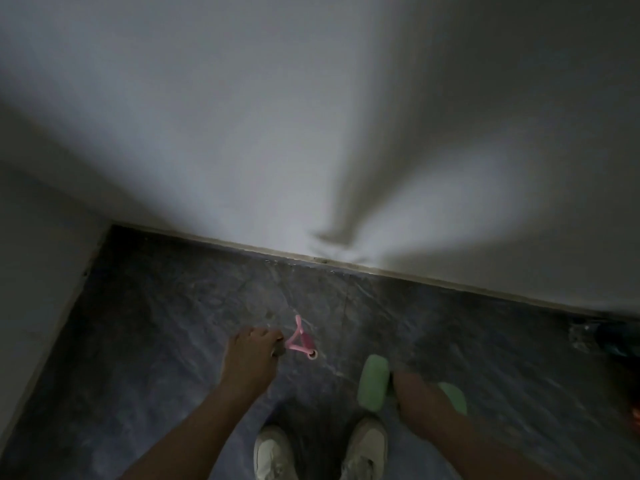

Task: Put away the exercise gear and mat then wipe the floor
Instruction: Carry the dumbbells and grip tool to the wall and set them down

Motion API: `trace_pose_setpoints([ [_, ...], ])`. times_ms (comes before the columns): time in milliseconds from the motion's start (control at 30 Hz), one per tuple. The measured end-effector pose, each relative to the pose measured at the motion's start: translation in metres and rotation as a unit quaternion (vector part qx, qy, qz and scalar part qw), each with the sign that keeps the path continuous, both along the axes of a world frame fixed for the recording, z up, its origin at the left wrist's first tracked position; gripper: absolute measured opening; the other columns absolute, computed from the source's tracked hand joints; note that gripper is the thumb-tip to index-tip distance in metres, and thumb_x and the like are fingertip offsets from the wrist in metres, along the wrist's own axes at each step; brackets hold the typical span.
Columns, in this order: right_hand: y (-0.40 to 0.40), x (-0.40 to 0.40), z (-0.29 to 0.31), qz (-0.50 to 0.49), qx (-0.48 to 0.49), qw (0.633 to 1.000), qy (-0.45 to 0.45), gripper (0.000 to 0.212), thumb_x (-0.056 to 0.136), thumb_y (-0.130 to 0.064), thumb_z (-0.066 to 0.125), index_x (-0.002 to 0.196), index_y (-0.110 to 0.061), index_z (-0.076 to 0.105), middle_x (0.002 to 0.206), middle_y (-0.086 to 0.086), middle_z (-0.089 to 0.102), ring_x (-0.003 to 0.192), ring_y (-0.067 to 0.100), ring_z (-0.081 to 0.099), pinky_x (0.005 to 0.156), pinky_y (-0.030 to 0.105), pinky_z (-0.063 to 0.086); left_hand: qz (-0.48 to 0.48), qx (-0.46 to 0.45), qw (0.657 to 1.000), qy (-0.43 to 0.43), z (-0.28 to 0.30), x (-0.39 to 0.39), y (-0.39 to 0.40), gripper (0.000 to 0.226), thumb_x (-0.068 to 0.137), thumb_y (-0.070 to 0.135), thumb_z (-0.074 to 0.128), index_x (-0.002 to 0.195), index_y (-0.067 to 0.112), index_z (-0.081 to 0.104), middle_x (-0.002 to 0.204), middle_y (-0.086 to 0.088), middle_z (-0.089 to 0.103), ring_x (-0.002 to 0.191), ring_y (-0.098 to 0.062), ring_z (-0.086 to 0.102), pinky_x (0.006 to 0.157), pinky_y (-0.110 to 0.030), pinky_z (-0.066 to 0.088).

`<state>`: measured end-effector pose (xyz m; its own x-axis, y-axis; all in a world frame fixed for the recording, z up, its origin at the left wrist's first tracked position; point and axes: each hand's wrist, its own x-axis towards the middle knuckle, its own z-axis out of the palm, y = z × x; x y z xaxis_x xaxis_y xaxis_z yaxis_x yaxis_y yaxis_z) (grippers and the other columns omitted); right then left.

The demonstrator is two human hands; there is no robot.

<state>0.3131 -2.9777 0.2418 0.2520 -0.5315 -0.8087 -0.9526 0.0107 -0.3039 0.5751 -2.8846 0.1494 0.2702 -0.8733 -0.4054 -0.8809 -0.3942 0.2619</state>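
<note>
My left hand (pixel 251 355) is closed around one end of a pink resistance-band handle set (pixel 302 341), which dangles to its right above the dark floor. A green dumbbell (pixel 373 382) sits in the grip of my right hand (pixel 412 393); one green head shows left of the hand and the other (pixel 453 398) right of it. Both arms reach down in front of me. The image is dim and blurred.
A white wall (pixel 311 133) rises just ahead, meeting the dark marbled floor (pixel 173 323) at a pale baseboard (pixel 242 242). Another wall closes the left side. My two white shoes (pixel 273 452) stand at the bottom. A dark blurred object (pixel 606 337) lies at the right edge.
</note>
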Motion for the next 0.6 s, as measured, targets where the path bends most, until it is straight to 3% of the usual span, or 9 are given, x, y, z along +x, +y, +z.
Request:
trace_pose_setpoints([
  [33, -0.008, 0.002, -0.03, -0.015, -0.003, 1.0, -0.011, 0.027, 0.102, -0.021, 0.043, 0.109, -0.016, 0.068, 0.09, 0.001, 0.063, 0.076, -0.003, 0.056, 0.073, -0.001, 0.038, -0.009, -0.012, 1.0, -0.004, -0.021, 0.002, -0.009, 0.017, 0.073, 0.025, 0.077, 0.085, 0.033, 0.069, 0.083, 0.009, 0.069, 0.083, -0.021, 0.065, 0.073, -0.035, 0.044],
  [100, -0.027, 0.013, -0.088, 0.02, -0.02, 1.0, 0.002, 0.036, 0.102, -0.03, 0.035, 0.111, -0.026, 0.07, 0.118, 0.002, 0.064, 0.11, 0.013, 0.058, 0.109, 0.025, 0.032, -0.023, -0.03, 0.999, -0.017, -0.061, 0.004, -0.03, 0.015, 0.077, 0.028, 0.074, 0.09, 0.035, 0.067, 0.09, 0.012, 0.067, 0.092, -0.018, 0.063, 0.079, -0.036, 0.043],
  [133, -0.037, 0.018, -0.125, 0.04, -0.027, 0.999, 0.019, 0.038, 0.101, -0.033, 0.033, 0.115, -0.028, 0.068, 0.127, 0.002, 0.062, 0.119, 0.019, 0.055, 0.113, 0.034, 0.028, -0.035, -0.044, 0.998, -0.033, -0.08, 0.006, -0.041, 0.014, 0.081, 0.03, 0.071, 0.093, 0.036, 0.067, 0.095, 0.013, 0.067, 0.098, -0.017, 0.06, 0.084, -0.036, 0.041],
  [233, -0.069, 0.039, -0.217, 0.098, -0.064, 0.992, 0.045, 0.036, 0.099, -0.026, 0.037, 0.127, -0.019, 0.059, 0.136, 0.012, 0.055, 0.124, 0.029, 0.053, 0.107, 0.04, 0.037, -0.052, -0.088, 0.993, -0.066, -0.133, 0.01, -0.075, 0.016, 0.086, 0.033, 0.066, 0.101, 0.038, 0.066, 0.105, 0.016, 0.065, 0.108, -0.017, 0.054, 0.091, -0.039, 0.034],
  [333, -0.093, 0.056, -0.277, 0.155, -0.078, 0.983, 0.054, 0.038, 0.097, -0.02, 0.042, 0.134, -0.013, 0.051, 0.139, 0.014, 0.052, 0.127, 0.031, 0.051, 0.107, 0.041, 0.039, -0.052, -0.075, 0.994, -0.068, -0.174, 0.008, -0.096, 0.019, 0.093, 0.036, 0.056, 0.111, 0.038, 0.062, 0.113, 0.017, 0.06, 0.114, -0.014, 0.046, 0.09, -0.034, 0.026],
  [433, -0.106, 0.065, -0.31, 0.169, -0.099, 0.98, 0.043, 0.042, 0.091, -0.027, 0.055, 0.132, -0.017, 0.053, 0.138, 0.013, 0.053, 0.126, 0.033, 0.052, 0.105, 0.043, 0.042, -0.105, -0.055, 0.99, -0.077, -0.199, 0.011, -0.106, 0.023, 0.094, 0.036, 0.052, 0.116, 0.036, 0.059, 0.119, 0.012, 0.059, 0.113, -0.015, 0.044, 0.092, -0.033, 0.029],
  [500, -0.115, 0.07, -0.325, 0.16, -0.1, 0.981, 0.041, 0.041, 0.091, -0.027, 0.053, 0.13, -0.016, 0.055, 0.138, 0.013, 0.053, 0.125, 0.034, 0.052, 0.105, 0.043, 0.041, -0.147, -0.054, 0.984, -0.085, -0.205, 0.022, -0.119, 0.026, 0.092, 0.035, 0.053, 0.117, 0.032, 0.059, 0.12, 0.007, 0.059, 0.114, -0.016, 0.045, 0.092, -0.031, 0.033],
  [600, -0.118, 0.075, -0.331, 0.132, -0.138, 0.981, 0.021, 0.036, 0.092, -0.026, 0.045, 0.123, -0.017, 0.06, 0.135, 0.011, 0.057, 0.125, 0.029, 0.054, 0.108, 0.041, 0.038, -0.052, -0.095, 0.994, -0.026, -0.198, 0.03, -0.141, 0.027, 0.088, 0.036, 0.062, 0.113, 0.031, 0.058, 0.116, 0.009, 0.061, 0.111, -0.016, 0.054, 0.077, -0.028, 0.039],
])
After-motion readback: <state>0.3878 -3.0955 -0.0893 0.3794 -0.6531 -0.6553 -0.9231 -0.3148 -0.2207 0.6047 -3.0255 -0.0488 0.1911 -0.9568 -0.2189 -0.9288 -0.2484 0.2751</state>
